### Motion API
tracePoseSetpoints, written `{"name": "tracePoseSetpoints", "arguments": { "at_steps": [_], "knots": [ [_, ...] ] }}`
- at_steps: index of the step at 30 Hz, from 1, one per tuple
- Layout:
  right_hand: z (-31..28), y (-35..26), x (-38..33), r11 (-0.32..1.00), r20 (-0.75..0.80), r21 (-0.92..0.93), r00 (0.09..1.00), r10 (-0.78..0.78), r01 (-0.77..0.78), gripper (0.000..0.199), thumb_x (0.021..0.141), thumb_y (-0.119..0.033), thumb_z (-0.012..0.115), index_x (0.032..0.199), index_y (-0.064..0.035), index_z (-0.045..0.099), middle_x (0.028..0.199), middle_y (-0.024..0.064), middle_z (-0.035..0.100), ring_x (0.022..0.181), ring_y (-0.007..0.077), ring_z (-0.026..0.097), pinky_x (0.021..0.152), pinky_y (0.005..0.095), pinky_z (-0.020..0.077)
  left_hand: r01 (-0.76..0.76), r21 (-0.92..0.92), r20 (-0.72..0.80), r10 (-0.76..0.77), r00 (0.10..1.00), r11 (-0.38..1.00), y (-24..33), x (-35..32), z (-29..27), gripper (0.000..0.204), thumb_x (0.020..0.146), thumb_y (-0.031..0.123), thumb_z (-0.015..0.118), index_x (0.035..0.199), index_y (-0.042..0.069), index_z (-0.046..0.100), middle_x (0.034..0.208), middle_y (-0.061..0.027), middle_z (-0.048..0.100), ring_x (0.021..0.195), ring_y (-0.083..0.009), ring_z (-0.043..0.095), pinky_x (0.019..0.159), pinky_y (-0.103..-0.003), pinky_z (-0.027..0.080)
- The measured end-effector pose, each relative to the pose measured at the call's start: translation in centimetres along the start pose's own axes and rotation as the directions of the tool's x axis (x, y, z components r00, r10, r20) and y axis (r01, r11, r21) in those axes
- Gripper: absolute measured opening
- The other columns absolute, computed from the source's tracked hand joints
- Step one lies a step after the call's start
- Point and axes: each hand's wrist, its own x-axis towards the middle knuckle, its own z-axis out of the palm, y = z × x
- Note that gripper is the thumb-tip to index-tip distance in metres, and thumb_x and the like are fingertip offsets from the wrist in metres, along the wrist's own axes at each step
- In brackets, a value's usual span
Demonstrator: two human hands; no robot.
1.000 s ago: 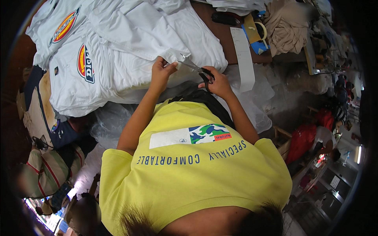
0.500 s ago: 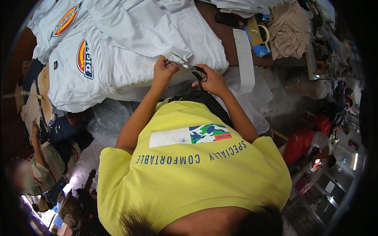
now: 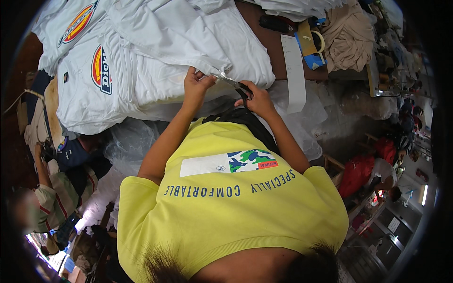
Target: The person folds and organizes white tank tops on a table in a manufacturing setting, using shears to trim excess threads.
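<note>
The white garment (image 3: 177, 35) lies bunched on top of a stack of white shirts (image 3: 125, 87), its near edge drawn toward me. My left grip (image 3: 194, 89) is narrow, thumb and fingers pinching that edge. My right grip (image 3: 258, 101) is wrapped around the black handles of the scissors (image 3: 233, 84) — the metal blades point leftward, at the edge just beside my left fingertips. Whether the blades are parted there is too small for me to tell. On the shirts to the left, two oval emblems show in red, yellow and dark blue.

Right of the stack, the brown bench (image 3: 271, 45) bears a black item (image 3: 276, 22) near its far side and a long white paper strip (image 3: 294, 73) hanging over the near edge. Just beyond the strip sits a cream tape roll (image 3: 321, 41), next to a heap of beige cloth (image 3: 347, 35). Clear plastic (image 3: 311, 120) hangs below. Well off to my left is another person (image 3: 61, 191) — sleeve striped in red.
</note>
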Motion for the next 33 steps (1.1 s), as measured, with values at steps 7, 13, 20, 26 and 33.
{"name": "tracePoseSetpoints", "arguments": {
  "at_steps": [7, 13, 20, 26, 33],
  "knots": [
    [-0.7, -2.3, 1.7, 0.998, 0.082, -0.040, 0.995, 0.049, -0.046, 0.069, 0.052, -0.034, 0.083, 0.112, -0.0161, 0.055, 0.068, 0.0046, 0.054, 0.065, 0.0222, 0.058, 0.059, 0.0341, 0.0440, -0.045, 0.015, 0.077, 0.043, 0.996, 0.999, -0.4, 0.1, -0.4, 0.047, 0.074, -0.007, 0.058, 0.116, 0.003, 0.043, 0.098, -0.0102, 0.061, 0.084, -0.0158, 0.061, 0.072, -0.026, 0.051],
    [-0.4, -2.1, 1.7, 0.999, 0.074, -0.026, 0.997, 0.034, -0.032, 0.064, 0.055, -0.029, 0.082, 0.111, -0.0141, 0.055, 0.057, 0.0052, 0.051, 0.054, 0.0228, 0.056, 0.053, 0.0335, 0.0430, -0.033, -0.003, 0.077, 0.033, 0.997, 0.999, -0.1, -0.1, -0.2, 0.049, 0.074, -0.005, 0.062, 0.118, 0.004, 0.041, 0.097, -0.0099, 0.061, 0.084, -0.0147, 0.061, 0.070, -0.025, 0.050],
    [0.7, -0.2, 0.5, 0.999, 0.002, 0.036, 1.000, 0.015, -0.015, 0.060, 0.057, -0.025, 0.083, 0.108, -0.0105, 0.055, 0.071, 0.0130, 0.059, 0.058, 0.0230, 0.058, 0.056, 0.0307, 0.0449, -0.013, -0.033, 0.040, 0.014, 0.999, 0.999, 0.4, 0.1, -0.5, 0.055, 0.076, -0.004, 0.063, 0.124, 0.003, 0.037, 0.101, -0.0113, 0.060, 0.086, -0.0151, 0.060, 0.073, -0.025, 0.050],
    [0.8, -1.3, 1.0, 1.000, -0.004, -0.025, 1.000, 0.000, 0.000, 0.064, 0.055, -0.029, 0.084, 0.109, -0.0115, 0.054, 0.068, 0.0090, 0.056, 0.058, 0.0221, 0.056, 0.057, 0.0307, 0.0445, -0.046, -0.071, 0.047, 0.050, 0.998, 0.996, 0.4, 0.4, -1.3, 0.061, 0.076, -0.004, 0.062, 0.129, 0.003, 0.032, 0.103, -0.0120, 0.059, 0.090, -0.0162, 0.060, 0.078, -0.027, 0.050],
    [0.5, -3.0, 2.2, 0.998, 0.060, -0.037, 0.997, 0.044, -0.042, 0.068, 0.052, -0.038, 0.083, 0.109, -0.0157, 0.054, 0.061, 0.0048, 0.050, 0.057, 0.0225, 0.056, 0.056, 0.0350, 0.0438, -0.053, -0.063, 0.083, 0.058, 0.995, 0.997, 0.1, 0.4, -1.4, 0.063, 0.076, -0.006, 0.061, 0.131, 0.003, 0.030, 0.106, -0.0133, 0.058, 0.091, -0.0165, 0.060, 0.080, -0.027, 0.049]
  ]
}}
